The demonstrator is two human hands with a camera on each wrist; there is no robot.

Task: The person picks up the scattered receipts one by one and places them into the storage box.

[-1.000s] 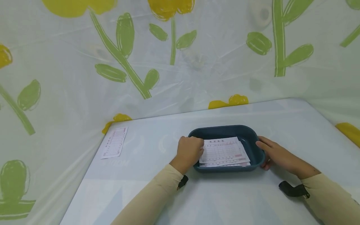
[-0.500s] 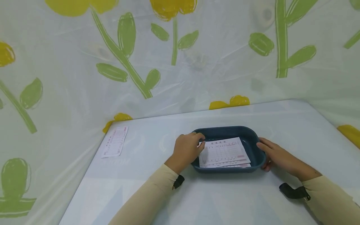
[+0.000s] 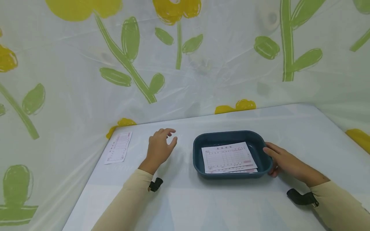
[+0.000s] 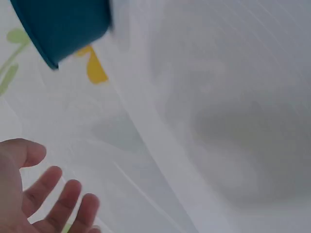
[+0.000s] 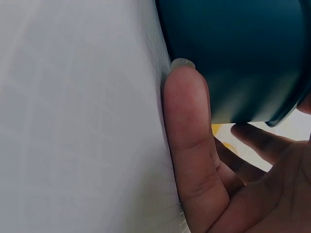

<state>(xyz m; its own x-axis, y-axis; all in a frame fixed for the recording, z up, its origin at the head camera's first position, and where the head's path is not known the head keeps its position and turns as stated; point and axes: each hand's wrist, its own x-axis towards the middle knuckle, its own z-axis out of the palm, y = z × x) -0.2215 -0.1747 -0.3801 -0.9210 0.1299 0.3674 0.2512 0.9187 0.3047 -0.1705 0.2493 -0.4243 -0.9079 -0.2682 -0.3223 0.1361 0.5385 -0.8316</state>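
A dark teal plastic basin stands on the table, with several printed paper slips lying overlapped inside it. At its right end my right hand holds the basin, thumb at the rim and fingers along the outer wall. The right wrist view shows those fingers low beside the wall, right at the table surface. My left hand is over the table left of the basin, fingers loosely spread and holding nothing. Another paper slip lies flat near the table's left edge.
The white-covered table meets a hanging cloth printed with yellow flowers and green leaves at its back edge. Black straps are on both wrists.
My left hand has left the slips in the basin and moved left over the table, its fingers opening out. My right hand stays at the basin's right end.
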